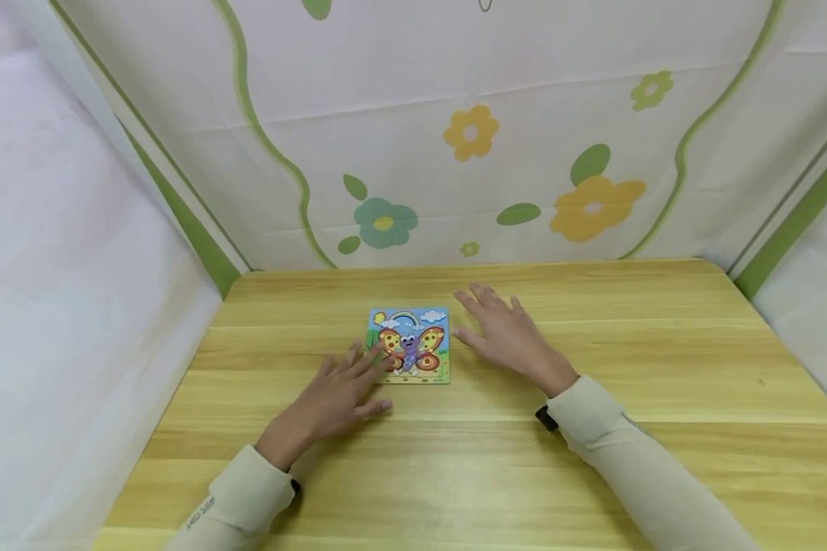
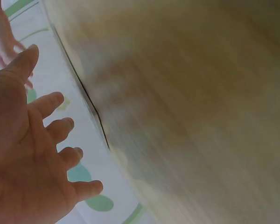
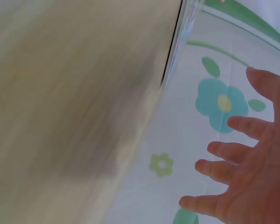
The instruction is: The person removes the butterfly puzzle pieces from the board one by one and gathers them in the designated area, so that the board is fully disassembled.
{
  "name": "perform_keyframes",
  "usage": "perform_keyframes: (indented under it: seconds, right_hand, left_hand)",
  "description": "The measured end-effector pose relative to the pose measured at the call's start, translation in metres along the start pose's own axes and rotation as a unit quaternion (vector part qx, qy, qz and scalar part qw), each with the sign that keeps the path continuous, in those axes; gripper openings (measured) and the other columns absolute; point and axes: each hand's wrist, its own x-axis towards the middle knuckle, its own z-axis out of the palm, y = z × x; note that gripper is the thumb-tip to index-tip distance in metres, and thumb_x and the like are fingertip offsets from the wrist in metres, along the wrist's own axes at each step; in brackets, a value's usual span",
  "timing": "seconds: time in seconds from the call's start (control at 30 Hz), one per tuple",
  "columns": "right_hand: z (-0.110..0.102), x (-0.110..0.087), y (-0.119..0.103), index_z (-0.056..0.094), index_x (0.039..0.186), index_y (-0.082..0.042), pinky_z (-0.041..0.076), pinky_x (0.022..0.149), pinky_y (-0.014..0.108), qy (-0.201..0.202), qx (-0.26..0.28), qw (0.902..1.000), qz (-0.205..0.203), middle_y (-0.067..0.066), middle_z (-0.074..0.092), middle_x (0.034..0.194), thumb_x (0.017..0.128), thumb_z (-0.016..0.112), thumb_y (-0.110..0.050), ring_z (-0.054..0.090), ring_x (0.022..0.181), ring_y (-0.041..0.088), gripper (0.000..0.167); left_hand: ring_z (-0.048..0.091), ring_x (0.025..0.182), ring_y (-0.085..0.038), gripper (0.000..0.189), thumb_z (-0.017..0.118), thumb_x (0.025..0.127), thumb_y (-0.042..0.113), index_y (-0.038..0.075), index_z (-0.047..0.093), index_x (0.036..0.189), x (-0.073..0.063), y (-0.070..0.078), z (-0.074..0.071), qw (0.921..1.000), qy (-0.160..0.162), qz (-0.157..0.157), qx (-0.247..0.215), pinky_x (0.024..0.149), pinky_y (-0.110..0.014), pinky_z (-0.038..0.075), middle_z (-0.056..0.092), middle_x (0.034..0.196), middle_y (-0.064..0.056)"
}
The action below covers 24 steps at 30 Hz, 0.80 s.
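Note:
A square butterfly picture puzzle (image 1: 410,348) lies flat on the wooden table (image 1: 455,474), with a purple-bodied butterfly, sun, rainbow and clouds on it. My left hand (image 1: 338,394) is spread at its lower left, and the fingertips overlap the puzzle's left part in the head view. To the right of the puzzle, my right hand (image 1: 506,333) hovers with fingers spread, apart from its edge. Both palms hold nothing, as the left hand (image 2: 32,149) and right hand (image 3: 247,158) show in the wrist views. From the side, the puzzle appears as a thin flat edge (image 3: 175,44).
A white cloth backdrop (image 1: 400,168) printed with flowers and green vines rises behind the table's far edge. White cloth walls (image 1: 76,306) stand at the left and right. A dark band (image 1: 546,418) shows at the right wrist.

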Motion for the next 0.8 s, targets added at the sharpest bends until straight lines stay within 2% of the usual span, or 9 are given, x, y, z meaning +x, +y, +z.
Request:
perform_keyframes:
  seconds: [0.13, 0.33, 0.53, 0.8]
  right_hand:
    - [0.006, 0.011, -0.008, 0.037, 0.164, -0.018, 0.019, 0.122, 0.075, -0.012, 0.007, 0.9998, -0.011, 0.017, 0.029, 0.172, 0.104, 0.060, -0.049, 0.027, 0.159, 0.042, 0.072]
    - [0.014, 0.027, -0.021, 0.041, 0.162, -0.014, 0.025, 0.121, 0.073, -0.030, 0.006, 0.9989, -0.036, 0.019, 0.034, 0.169, 0.103, 0.063, -0.048, 0.032, 0.157, 0.043, 0.071]
    - [0.023, 0.041, -0.031, 0.043, 0.160, -0.012, 0.036, 0.121, 0.062, -0.038, 0.032, 0.9966, -0.065, 0.019, 0.040, 0.166, 0.102, 0.068, -0.044, 0.040, 0.153, 0.039, 0.071]
    - [0.034, 0.062, -0.038, 0.046, 0.158, -0.009, 0.040, 0.122, 0.052, -0.059, 0.081, 0.9918, -0.079, 0.013, 0.047, 0.163, 0.101, 0.070, -0.039, 0.046, 0.150, 0.034, 0.069]
  left_hand:
    - [0.011, 0.162, -0.042, 0.071, 0.052, 0.107, 0.054, 0.022, 0.031, 0.167, 0.002, 0.000, 0.002, 0.9997, -0.023, 0.001, -0.003, 0.125, -0.073, 0.012, 0.021, 0.176, -0.007]
    - [0.011, 0.163, -0.040, 0.071, 0.053, 0.106, 0.055, 0.023, 0.031, 0.167, 0.005, 0.000, 0.004, 0.9991, -0.040, 0.015, 0.000, 0.127, -0.070, 0.012, 0.019, 0.176, -0.006]
    - [0.015, 0.163, -0.041, 0.072, 0.053, 0.106, 0.055, 0.024, 0.031, 0.167, 0.005, 0.000, 0.004, 0.9985, -0.052, 0.018, -0.006, 0.127, -0.069, 0.013, 0.019, 0.176, -0.005]
    - [0.018, 0.163, -0.037, 0.074, 0.054, 0.105, 0.056, 0.024, 0.029, 0.167, 0.005, -0.004, 0.006, 0.9978, -0.063, 0.020, -0.004, 0.127, -0.068, 0.016, 0.018, 0.176, -0.005]
